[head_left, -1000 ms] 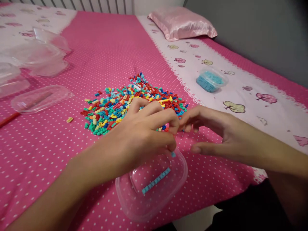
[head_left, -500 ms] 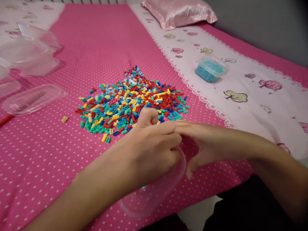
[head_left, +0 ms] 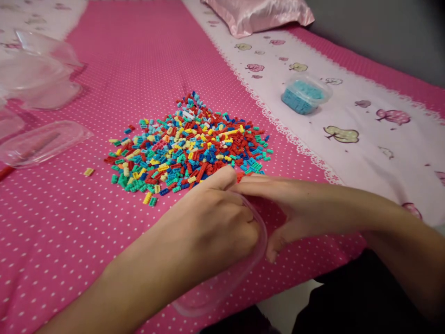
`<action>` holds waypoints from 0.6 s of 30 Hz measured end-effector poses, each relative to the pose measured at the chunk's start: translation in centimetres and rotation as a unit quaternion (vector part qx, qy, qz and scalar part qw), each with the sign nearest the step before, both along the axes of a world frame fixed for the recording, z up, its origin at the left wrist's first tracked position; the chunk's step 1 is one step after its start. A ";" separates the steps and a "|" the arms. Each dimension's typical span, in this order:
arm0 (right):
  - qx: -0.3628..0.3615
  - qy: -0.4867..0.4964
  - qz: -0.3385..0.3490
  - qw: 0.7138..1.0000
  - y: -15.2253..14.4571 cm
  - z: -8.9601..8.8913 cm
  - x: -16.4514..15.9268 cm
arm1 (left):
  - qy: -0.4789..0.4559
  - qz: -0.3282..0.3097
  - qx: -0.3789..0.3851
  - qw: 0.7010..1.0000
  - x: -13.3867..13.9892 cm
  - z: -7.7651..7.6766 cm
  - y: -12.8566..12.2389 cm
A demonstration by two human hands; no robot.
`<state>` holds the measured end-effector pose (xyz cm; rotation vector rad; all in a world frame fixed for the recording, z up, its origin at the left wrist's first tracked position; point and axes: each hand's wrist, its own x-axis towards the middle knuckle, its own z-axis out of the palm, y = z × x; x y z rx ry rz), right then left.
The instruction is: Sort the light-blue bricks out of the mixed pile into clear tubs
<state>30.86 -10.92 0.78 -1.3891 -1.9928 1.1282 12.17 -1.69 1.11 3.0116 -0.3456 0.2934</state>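
A heap of tiny plastic building bricks [head_left: 181, 153] in red, blue, green and yellow lies on the pink dotted bedspread. In front of it sits a clear plastic container [head_left: 194, 304], largely covered by my left hand [head_left: 222, 222]. That hand is closed over the container, its fingers curled down; whatever they hold is hidden. Coming in from the right, my right hand [head_left: 288, 208] is stretched out beside the container's rim. Its fingers reach behind my left hand, where their tips are covered, and its thumb stands apart, pointing down.
A clear tub of blue bricks [head_left: 302, 97] stands on the white printed strip at right. Several clear containers [head_left: 38, 76] are grouped at far left, with a clear lid [head_left: 69, 134] near a red stick-like object. A pink satin pillow [head_left: 257, 16] lies at the back.
My left hand has sunk lower into the container, its raised finger now flatter. My right hand's fingers have shifted slightly left. The whole view has moved a little.
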 end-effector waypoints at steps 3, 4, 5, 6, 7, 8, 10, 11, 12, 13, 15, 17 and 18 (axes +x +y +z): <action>-0.033 -0.004 0.025 0.999 0.1 0.1 0.0 | 0.010 0.004 0.003 1.000 0.1 0.0 -0.1; -0.036 -0.005 0.025 0.999 0.1 0.1 0.0 | 0.015 0.007 0.007 1.000 0.1 -0.1 -0.1; -0.037 -0.006 0.025 0.999 0.1 0.1 0.0 | 0.021 0.009 0.011 1.000 0.1 -0.1 -0.1; -0.038 -0.007 0.026 0.999 0.1 0.0 0.0 | 0.027 0.009 0.014 0.999 0.1 -0.1 -0.1; -0.037 -0.010 0.026 0.999 0.1 0.0 0.0 | 0.033 0.010 0.015 0.999 0.1 -0.1 -0.1; -0.037 -0.014 0.025 0.999 0.1 0.0 0.0 | 0.037 0.010 0.016 0.999 0.1 -0.2 -0.1; -0.033 -0.020 0.027 0.999 0.1 -0.1 0.0 | 0.039 0.012 0.017 0.999 0.1 -0.3 -0.1; -0.031 -0.020 0.028 0.999 0.1 -0.2 0.0 | 0.037 0.012 0.017 0.999 0.1 -0.4 -0.1; -0.029 -0.018 0.029 0.999 0.1 -0.2 0.0 | 0.033 0.012 0.015 0.999 0.1 -0.5 0.0; -0.027 -0.015 0.028 0.999 0.1 -0.2 0.1 | 0.027 0.010 0.010 1.000 0.2 -0.5 0.0; -0.032 -0.010 0.030 0.999 0.1 -0.1 0.2 | 0.014 0.013 -0.004 1.000 0.2 -0.6 0.0; -0.045 -0.011 0.034 0.998 0.2 0.0 0.2 | -0.001 0.023 -0.028 0.999 0.2 -0.6 0.0; -0.051 -0.013 0.038 0.998 0.2 0.1 0.3 | -0.006 0.032 -0.048 0.998 0.2 -0.5 0.1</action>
